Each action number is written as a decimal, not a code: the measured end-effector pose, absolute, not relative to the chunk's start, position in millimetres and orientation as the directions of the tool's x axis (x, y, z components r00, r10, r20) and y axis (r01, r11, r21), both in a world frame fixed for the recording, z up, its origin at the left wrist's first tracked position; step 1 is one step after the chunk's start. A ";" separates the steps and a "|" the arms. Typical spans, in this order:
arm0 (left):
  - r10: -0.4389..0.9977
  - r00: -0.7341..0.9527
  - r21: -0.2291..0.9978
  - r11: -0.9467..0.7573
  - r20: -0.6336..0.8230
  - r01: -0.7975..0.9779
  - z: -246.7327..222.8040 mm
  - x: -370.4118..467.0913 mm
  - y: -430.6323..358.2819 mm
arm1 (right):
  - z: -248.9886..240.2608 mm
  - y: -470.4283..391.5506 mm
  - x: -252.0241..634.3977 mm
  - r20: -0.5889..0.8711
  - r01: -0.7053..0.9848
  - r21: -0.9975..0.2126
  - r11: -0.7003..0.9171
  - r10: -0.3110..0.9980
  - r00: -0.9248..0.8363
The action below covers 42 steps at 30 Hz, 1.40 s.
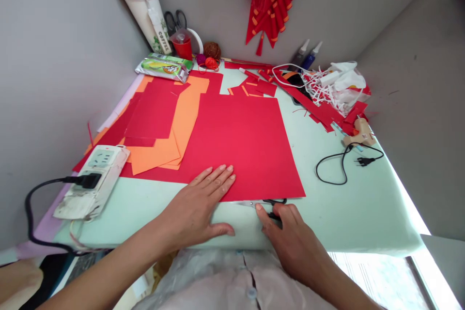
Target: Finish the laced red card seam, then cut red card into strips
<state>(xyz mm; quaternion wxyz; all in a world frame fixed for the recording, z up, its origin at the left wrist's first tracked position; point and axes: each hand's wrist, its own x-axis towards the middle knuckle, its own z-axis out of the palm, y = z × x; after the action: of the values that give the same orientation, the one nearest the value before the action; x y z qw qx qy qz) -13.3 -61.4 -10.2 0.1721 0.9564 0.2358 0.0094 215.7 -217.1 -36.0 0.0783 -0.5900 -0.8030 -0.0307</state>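
A large red paper sheet (243,140) covers the middle of the table, overlapping other red and orange sheets to its left. My left hand (203,198) lies flat on the sheet's near edge, fingers stretched out and thumb apart over the tabletop. At the same edge, my right hand (290,232) grips a pair of scissors (275,201) with black handles. Its index finger rests near the pivot, while the other fingers curl at the handle. The blades point left along the paper's edge, partly hidden beneath it.
Left are a power strip (103,174) with a plugged-in cord and orange paper (156,155). A white coffee tumbler (141,7), snack packet (165,67) and yarn ball (212,51) stand behind. Right lie paper scraps (327,111), a glue gun (363,131) and its black cord (337,183).
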 end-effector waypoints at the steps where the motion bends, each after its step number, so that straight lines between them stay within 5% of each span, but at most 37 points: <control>1: 0.456 0.887 0.333 -0.828 -0.068 0.451 -10.4 -13.2 -61.6 | -37.1 -218.0 215.2 0.172 0.952 -0.043 0.305 0.940 -0.293; 25: 0.456 0.886 0.390 -0.804 -0.081 0.449 -14.4 -13.5 -63.2 | -36.7 -206.9 181.7 0.253 0.924 -0.010 0.383 0.895 -0.368; 42: 0.411 0.875 0.526 -0.700 -0.256 0.482 6.9 -14.5 -56.2 | -29.4 -190.4 161.0 0.213 0.904 -0.071 0.422 0.892 -0.400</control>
<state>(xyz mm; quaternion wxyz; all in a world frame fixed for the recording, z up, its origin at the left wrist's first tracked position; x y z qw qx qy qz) -14.5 -56.2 6.9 0.3017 0.9201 0.2427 -0.0594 161.0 -190.4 -29.4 0.1094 -0.5368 -0.8361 -0.0276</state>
